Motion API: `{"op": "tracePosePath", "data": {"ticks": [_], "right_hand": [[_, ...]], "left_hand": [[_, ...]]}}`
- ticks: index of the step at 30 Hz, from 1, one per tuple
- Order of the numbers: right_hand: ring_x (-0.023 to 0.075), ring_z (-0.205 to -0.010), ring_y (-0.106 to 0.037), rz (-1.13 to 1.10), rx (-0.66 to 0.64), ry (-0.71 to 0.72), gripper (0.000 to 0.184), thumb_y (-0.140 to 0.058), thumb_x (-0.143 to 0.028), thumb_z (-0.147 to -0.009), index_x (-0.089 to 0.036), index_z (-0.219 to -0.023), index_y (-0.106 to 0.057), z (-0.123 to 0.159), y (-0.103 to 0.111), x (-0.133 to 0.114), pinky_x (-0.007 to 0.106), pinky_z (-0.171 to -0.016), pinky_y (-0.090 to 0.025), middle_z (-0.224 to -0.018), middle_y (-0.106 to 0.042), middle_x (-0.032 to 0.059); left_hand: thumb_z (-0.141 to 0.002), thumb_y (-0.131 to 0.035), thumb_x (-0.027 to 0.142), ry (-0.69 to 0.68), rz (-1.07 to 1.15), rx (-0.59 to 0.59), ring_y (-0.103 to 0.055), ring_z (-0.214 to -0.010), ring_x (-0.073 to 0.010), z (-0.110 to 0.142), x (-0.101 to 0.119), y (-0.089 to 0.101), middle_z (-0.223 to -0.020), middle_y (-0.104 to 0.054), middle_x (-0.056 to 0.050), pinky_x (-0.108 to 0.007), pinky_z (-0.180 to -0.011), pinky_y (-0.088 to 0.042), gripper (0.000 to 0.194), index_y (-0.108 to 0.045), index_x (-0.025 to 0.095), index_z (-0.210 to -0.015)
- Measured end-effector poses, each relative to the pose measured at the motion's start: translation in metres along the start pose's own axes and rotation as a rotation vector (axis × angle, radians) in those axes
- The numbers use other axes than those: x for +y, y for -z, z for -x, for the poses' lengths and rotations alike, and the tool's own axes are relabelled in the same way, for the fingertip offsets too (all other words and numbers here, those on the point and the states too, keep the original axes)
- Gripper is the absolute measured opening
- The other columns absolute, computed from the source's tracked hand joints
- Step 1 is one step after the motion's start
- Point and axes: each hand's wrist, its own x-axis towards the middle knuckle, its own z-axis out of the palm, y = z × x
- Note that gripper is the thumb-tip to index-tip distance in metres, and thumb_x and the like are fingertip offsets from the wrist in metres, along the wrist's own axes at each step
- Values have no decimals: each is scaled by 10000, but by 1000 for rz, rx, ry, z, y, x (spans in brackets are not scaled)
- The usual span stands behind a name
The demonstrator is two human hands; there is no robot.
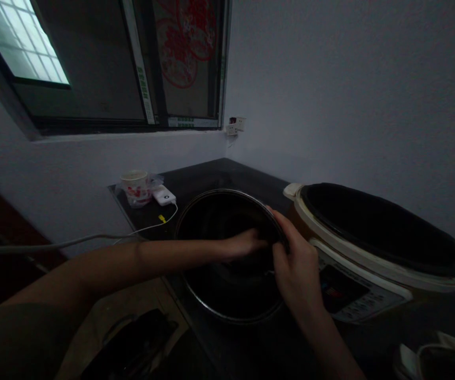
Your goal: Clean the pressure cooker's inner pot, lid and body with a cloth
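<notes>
A dark round cooker pot (219,301) with a thin shiny rim stands on the black countertop, tilted or upright I cannot tell. My right hand (296,258) grips its right rim, thumb inside the wall and fingers around the outside. Reaching in from the left, my left hand (243,245) is down inside the pot near the right wall. Its fingers are smeared by motion and dim, so whether they hold anything is unclear. Just right of the pot sits a rice cooker (362,274) with its top uncovered and a control panel on the front.
A paper cup in plastic wrap (135,187) and a white device (164,195) with a cable stand at the counter's left edge. A white cord (73,243) crosses to the left. Sockets (235,125) are on the corner wall. Another appliance (433,359) shows at bottom right.
</notes>
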Motion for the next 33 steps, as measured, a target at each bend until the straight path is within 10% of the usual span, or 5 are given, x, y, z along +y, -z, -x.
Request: {"op": "tracePosePath", "data": {"ticks": [11, 23, 28, 33], "right_hand": [[208, -1108, -630, 12, 49, -47, 520, -400, -68, -769, -152, -1245, -591, -5, 2, 5, 356, -969, -502, -1202, -671, 70], [239, -1081, -643, 52, 55, -107, 554, -416, -73, -743, -197, -1254, -588, -5, 3, 7, 400, -923, -522, -1190, -676, 68], [233, -1113, -626, 63, 57, -78, 574, -411, -51, -732, -191, -1263, -580, -5, 3, 7, 398, -950, -508, -1212, -666, 64], [220, -1080, -644, 43, 35, -71, 573, -408, -53, -736, -183, -1267, -578, -3, 1, 2, 363, -935, -521, -1200, -672, 58]], "left_hand": [[-804, -376, 117, -77, -89, 409, -630, -1031, -193, -4, 0, 43, -1158, -651, -121, -347, -966, -457, 459, -480, 103, -1250], [-739, -598, 203, 170, -1102, 3, -520, -1184, -343, 24, -3, 72, -1260, -550, -254, -467, -984, -409, 425, -538, 43, -1128], [-729, -582, 244, 235, -1290, -246, -693, -765, -304, 36, -10, 58, -805, -713, -164, -366, -638, -537, 144, -652, 119, -742], [-787, -538, 279, 133, -1349, -367, -701, -796, -275, 48, -17, 23, -863, -726, -150, -328, -633, -543, 226, -667, 125, -889]]}}
